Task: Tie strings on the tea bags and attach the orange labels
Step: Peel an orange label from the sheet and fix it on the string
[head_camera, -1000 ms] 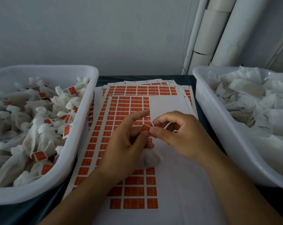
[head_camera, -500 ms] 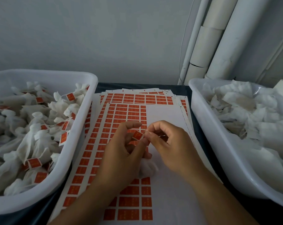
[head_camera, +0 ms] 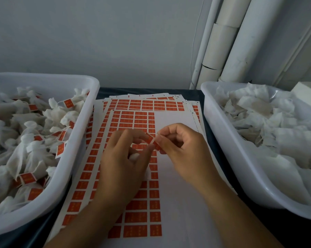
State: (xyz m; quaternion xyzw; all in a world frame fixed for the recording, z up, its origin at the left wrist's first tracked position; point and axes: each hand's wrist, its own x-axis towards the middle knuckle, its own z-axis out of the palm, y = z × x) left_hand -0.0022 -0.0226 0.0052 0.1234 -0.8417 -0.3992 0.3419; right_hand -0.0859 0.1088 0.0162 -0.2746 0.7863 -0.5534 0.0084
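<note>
Both hands — left hand (head_camera: 123, 163), right hand (head_camera: 183, 149) — pinch one orange label (head_camera: 153, 143) over the label sheet (head_camera: 176, 176) (fingers curled).

My left hand (head_camera: 122, 158) and right hand (head_camera: 183, 151) pinch one orange label (head_camera: 153, 143) between them, above the label sheet (head_camera: 176, 176).

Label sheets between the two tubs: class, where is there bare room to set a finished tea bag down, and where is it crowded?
Free: the peeled white part of the top sheet, between the remaining orange labels and the right tub, and its near stretch under the right hand. Crowded: both tubs, and where the fingers meet.
</note>
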